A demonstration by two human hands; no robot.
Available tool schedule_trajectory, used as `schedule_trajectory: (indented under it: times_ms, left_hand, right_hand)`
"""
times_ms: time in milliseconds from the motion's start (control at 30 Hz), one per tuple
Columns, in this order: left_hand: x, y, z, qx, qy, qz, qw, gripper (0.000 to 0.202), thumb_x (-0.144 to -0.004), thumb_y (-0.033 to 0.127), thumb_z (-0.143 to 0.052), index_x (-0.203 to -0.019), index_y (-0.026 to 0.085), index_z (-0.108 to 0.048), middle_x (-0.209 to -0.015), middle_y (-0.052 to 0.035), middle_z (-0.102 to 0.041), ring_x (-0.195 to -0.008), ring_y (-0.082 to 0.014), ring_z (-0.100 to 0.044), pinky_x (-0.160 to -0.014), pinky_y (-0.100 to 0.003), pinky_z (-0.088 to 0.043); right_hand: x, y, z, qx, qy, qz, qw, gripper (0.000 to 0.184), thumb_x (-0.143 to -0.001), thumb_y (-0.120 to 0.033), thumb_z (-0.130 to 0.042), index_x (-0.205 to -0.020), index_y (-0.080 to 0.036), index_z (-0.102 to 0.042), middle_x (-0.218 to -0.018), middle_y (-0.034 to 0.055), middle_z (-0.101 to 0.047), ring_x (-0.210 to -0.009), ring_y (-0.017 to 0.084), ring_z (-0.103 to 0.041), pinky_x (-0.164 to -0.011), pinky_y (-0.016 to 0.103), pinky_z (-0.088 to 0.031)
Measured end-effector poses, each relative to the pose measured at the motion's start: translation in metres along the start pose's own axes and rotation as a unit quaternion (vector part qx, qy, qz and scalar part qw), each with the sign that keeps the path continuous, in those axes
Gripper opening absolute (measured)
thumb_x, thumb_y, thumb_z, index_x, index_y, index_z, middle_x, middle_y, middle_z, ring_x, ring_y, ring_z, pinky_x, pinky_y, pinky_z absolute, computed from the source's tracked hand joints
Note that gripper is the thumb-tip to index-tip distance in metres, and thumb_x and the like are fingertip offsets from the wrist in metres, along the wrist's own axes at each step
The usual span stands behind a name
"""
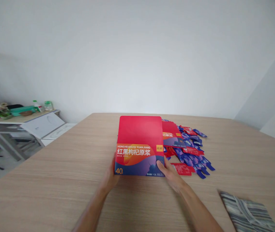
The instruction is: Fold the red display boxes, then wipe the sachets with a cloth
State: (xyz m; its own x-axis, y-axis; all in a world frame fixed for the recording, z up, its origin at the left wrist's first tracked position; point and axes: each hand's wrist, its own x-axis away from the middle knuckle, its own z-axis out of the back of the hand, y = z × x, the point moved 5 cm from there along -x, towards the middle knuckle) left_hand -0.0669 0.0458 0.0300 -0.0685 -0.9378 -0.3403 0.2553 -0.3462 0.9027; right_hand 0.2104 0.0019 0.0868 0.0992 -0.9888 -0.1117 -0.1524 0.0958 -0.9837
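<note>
Between my two hands is a red and blue printed carton (139, 133), its front facing me with white Chinese lettering and an orange and purple design. My left hand (111, 175) grips its lower left side, with the fingers mostly hidden behind the edge. At the lower right corner, my right hand (171, 175) clasps it, thumb on the front face. Just right of the carton lies a matching red flat carton (172, 135) on top of a pile of small blue and purple cartons (188, 158). Small red cartons (183, 169) are mixed into the pile.
The wooden table (62, 187) reaches back to a white wall. A grey striped cloth item (247, 211) lies near the right front. At far left, a side table (14, 120) carries bottles and a teal container (22, 110); a white appliance with a raised lid (43, 125) stands beside it.
</note>
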Motion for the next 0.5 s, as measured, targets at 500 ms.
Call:
schedule_trajectory:
  times_ms: [500]
  left_hand:
    - [0.018, 0.045, -0.002, 0.176, -0.124, 0.076, 0.974, 0.071, -0.068, 0.047, -0.078, -0.128, 0.015, -0.057, -0.121, -0.0181, -0.066, -0.105, -0.0349, -0.065, -0.089, -0.046, -0.054]
  right_hand:
    - [0.019, 0.025, 0.009, 0.211, -0.082, 0.141, 0.964, 0.086, -0.090, -0.044, -0.060, -0.154, -0.022, -0.009, -0.148, 0.0143, -0.044, -0.137, 0.025, -0.041, -0.115, 0.049, -0.028]
